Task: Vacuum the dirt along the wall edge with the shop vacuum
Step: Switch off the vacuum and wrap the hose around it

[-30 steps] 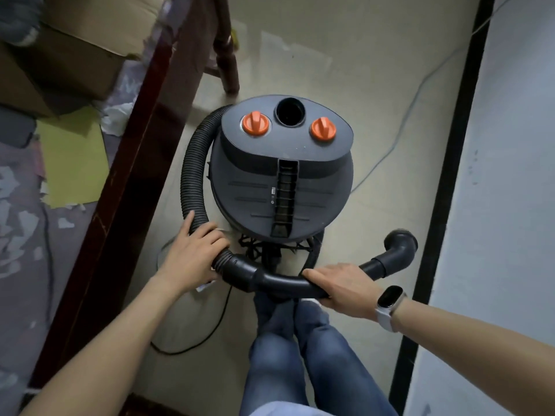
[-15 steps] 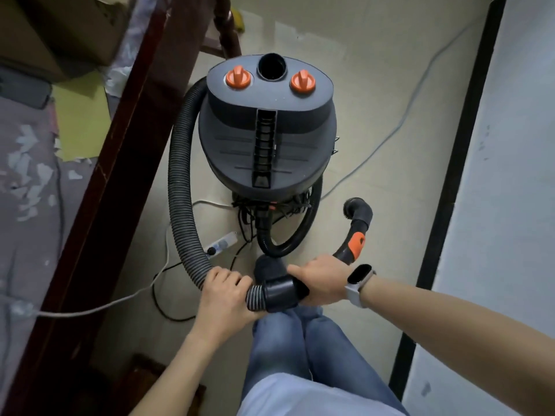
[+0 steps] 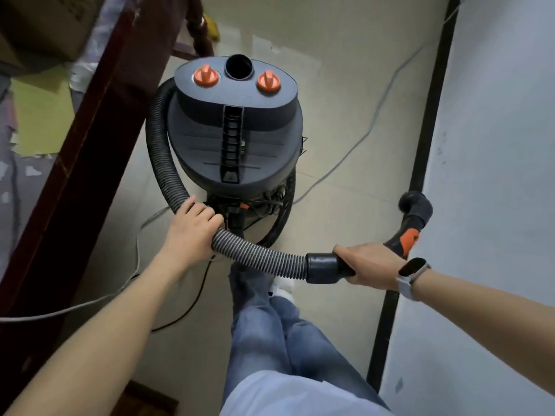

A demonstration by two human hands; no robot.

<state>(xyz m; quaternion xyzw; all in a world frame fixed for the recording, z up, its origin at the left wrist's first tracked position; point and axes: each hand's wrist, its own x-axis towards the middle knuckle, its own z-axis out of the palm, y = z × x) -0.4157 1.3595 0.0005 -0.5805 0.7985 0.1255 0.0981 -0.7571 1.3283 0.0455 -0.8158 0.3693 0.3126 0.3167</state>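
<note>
The hose [image 3: 258, 256] was gripped by both hands: the left hand [image 3: 192, 229] wrapped round its ribbed part, the right hand [image 3: 369, 265] closed on the rigid handle, probably so the open nozzle [image 3: 416, 205] could be steered toward the baseboard [image 3: 426, 145]. It was held above the floor, beside the wall. Beyond stood one vacuum [image 3: 237, 127], bearing two orange knobs [image 3: 205, 75].

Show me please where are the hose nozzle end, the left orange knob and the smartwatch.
hose nozzle end [image 3: 416, 205], head view, on its dark curved elbow.
left orange knob [image 3: 205, 75], head view, on its centre.
smartwatch [image 3: 413, 267], head view, on its dark screen.
</note>
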